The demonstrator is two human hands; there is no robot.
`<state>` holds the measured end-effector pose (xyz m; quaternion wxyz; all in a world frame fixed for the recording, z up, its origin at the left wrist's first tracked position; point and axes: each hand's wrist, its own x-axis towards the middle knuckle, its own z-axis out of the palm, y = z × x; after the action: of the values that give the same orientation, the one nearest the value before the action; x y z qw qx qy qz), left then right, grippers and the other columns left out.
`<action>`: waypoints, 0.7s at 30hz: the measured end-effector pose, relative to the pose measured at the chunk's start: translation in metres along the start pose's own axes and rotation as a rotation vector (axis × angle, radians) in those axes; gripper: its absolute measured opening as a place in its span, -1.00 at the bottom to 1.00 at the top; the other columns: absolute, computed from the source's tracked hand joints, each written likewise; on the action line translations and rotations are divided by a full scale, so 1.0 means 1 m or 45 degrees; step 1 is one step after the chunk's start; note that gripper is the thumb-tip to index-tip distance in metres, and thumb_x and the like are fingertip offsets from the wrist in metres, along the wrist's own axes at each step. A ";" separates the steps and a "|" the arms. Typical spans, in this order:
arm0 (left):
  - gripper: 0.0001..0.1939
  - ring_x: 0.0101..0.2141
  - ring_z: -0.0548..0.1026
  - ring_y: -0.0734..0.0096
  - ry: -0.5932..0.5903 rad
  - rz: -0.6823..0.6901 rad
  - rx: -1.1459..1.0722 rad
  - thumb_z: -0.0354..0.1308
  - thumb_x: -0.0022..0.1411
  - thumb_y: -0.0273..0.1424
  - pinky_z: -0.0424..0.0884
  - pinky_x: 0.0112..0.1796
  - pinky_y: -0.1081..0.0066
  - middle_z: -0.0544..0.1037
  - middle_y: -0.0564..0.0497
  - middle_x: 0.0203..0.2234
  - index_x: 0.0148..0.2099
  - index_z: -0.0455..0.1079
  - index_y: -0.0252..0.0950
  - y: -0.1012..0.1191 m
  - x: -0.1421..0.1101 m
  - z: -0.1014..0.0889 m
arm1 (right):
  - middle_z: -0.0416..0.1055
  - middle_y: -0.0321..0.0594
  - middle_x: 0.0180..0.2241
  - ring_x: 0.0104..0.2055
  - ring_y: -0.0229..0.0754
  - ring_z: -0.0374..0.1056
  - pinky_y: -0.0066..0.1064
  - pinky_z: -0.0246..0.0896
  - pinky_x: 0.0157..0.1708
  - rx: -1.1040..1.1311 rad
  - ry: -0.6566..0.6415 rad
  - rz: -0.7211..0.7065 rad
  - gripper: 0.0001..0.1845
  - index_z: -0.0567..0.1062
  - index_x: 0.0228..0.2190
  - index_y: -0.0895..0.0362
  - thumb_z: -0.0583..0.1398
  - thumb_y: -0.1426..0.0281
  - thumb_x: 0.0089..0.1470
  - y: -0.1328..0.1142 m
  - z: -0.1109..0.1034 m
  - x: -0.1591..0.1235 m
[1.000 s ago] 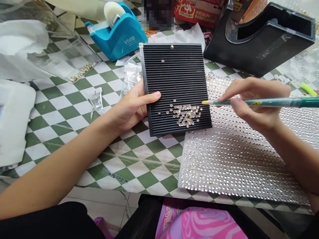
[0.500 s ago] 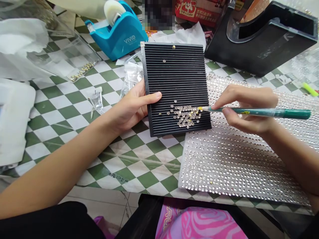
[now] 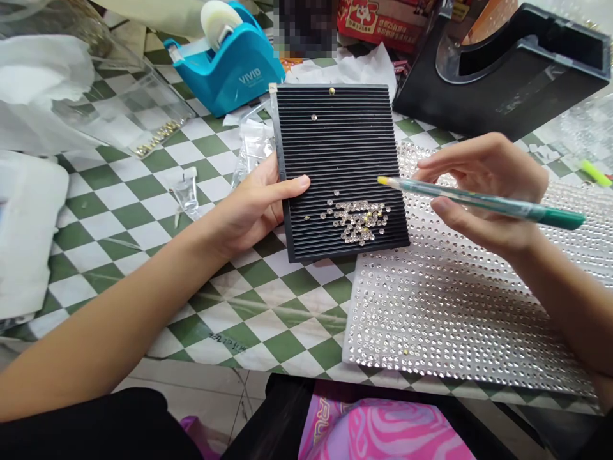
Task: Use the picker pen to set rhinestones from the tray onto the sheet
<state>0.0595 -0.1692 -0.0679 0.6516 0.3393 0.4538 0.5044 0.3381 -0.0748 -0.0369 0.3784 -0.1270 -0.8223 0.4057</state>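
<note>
My left hand (image 3: 261, 204) grips the left edge of a black ridged tray (image 3: 335, 147), thumb on top, and holds it tilted towards me. Many small clear rhinestones (image 3: 357, 223) are clustered low on its ridges, a few yellowish ones among them. Two single stones sit near the tray's top. In my right hand (image 3: 493, 185), a green and clear picker pen (image 3: 488, 201) is pinched between thumb and fingers. Its yellow tip points left over the tray, above the cluster. Under the right hand lies a sheet (image 3: 431, 306) covered in rows of clear stones.
A blue tape dispenser (image 3: 230, 64) and a black dispenser (image 3: 507, 76) stand behind the tray. A clear box (image 3: 158, 121) with gold pieces lies at the left, near a small plastic bag (image 3: 186, 191). The checkered table (image 3: 268, 306) ends just before my lap.
The picker pen's tip has risen off the rhinestones and moved up and slightly left. My right hand lifted and its fingers tilted. The left hand and tray are nearly still.
</note>
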 end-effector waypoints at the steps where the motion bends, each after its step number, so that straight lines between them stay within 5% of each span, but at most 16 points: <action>1: -0.54 0.25 0.45 -0.10 0.004 0.001 -0.007 0.39 0.23 -0.38 0.60 0.07 0.14 0.57 0.00 0.18 0.16 0.44 -0.19 0.000 0.000 0.000 | 0.58 -0.22 -0.08 -0.09 -0.15 0.54 -0.31 0.51 -0.15 0.019 -0.010 -0.006 -0.45 0.59 0.07 -0.03 0.33 0.59 0.07 0.001 0.000 0.001; 11: -0.53 0.26 0.43 -0.17 0.056 0.005 0.041 0.39 0.22 -0.35 0.56 0.11 0.03 0.58 -0.04 0.17 0.16 0.44 -0.20 0.003 -0.002 0.004 | 0.61 -0.23 -0.20 -0.20 -0.18 0.57 -0.34 0.54 -0.24 -0.085 0.072 0.139 -0.71 0.65 -0.10 0.00 0.35 0.51 0.14 -0.007 0.000 -0.001; 21: -0.44 0.27 0.41 -0.18 0.060 0.009 0.069 0.40 0.20 -0.32 0.54 0.13 0.02 0.56 -0.04 0.18 0.22 0.39 -0.22 0.002 -0.003 0.005 | 0.56 -0.32 -0.42 -0.45 -0.30 0.45 -0.45 0.31 -0.53 -0.058 -0.004 0.230 -0.86 0.64 -0.33 0.04 0.29 0.51 0.11 -0.012 -0.002 0.000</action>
<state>0.0627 -0.1710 -0.0634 0.6296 0.3465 0.4813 0.5019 0.3410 -0.0814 -0.0266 0.3359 -0.2086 -0.8170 0.4197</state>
